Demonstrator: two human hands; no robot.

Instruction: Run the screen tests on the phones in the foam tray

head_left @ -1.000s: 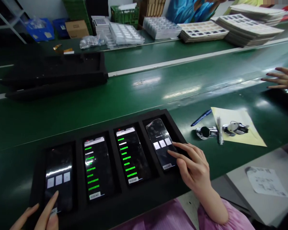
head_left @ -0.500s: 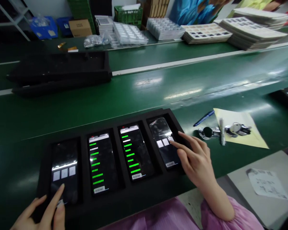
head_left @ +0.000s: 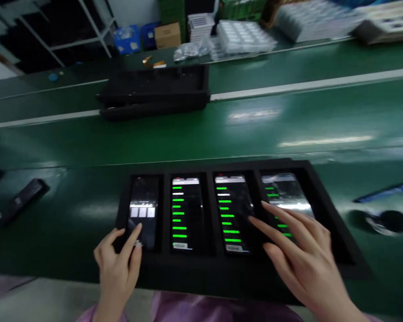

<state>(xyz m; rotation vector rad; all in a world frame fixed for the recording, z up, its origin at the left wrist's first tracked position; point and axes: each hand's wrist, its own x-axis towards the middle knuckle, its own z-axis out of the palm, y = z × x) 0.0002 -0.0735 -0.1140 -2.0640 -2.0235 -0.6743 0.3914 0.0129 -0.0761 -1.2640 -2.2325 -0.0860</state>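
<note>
A black foam tray lies on the green belt near me, with several phones in its slots. My left hand points its index finger at the lower part of the leftmost phone, which shows three white squares. My right hand is spread flat, fingers apart, over the rightmost phone and the edge of the third phone. The second phone and the third show lists of green bars. Neither hand holds anything.
A second black foam tray sits farther back on the belt. A dark phone-like object lies at the left. A blue pen and a round metal piece lie at the right. Clear trays and boxes stand behind.
The view swung left. My right hand left the rightmost phone's white squares and spread flat over it; that screen now shows green bars. My left index finger moved up on the leftmost phone.
</note>
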